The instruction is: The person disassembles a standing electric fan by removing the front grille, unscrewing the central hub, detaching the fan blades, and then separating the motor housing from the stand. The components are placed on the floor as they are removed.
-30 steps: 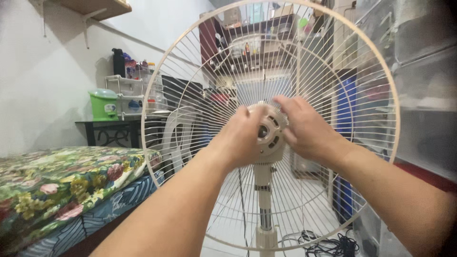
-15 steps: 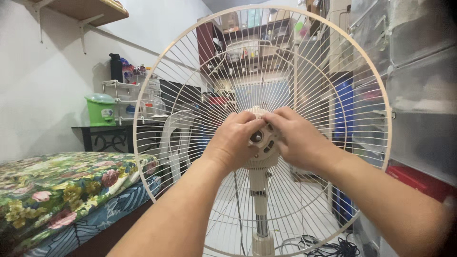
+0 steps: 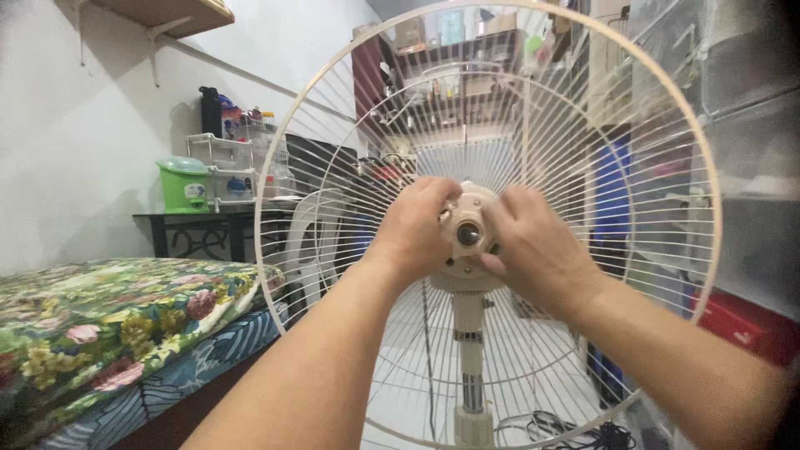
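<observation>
Cluttered bedroom, floral bed point(image 3: 100, 317) left. My left hand point(image 3: 412, 229) and right hand point(image 3: 533, 246) both clasp fan hub point(image 3: 467, 233); wire guard point(image 3: 333, 150) probably light, bendy, so grip rigid hub.

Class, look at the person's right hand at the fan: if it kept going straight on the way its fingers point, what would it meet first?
Probably the round cream hub of the fan; the right hand already touches it.
</observation>
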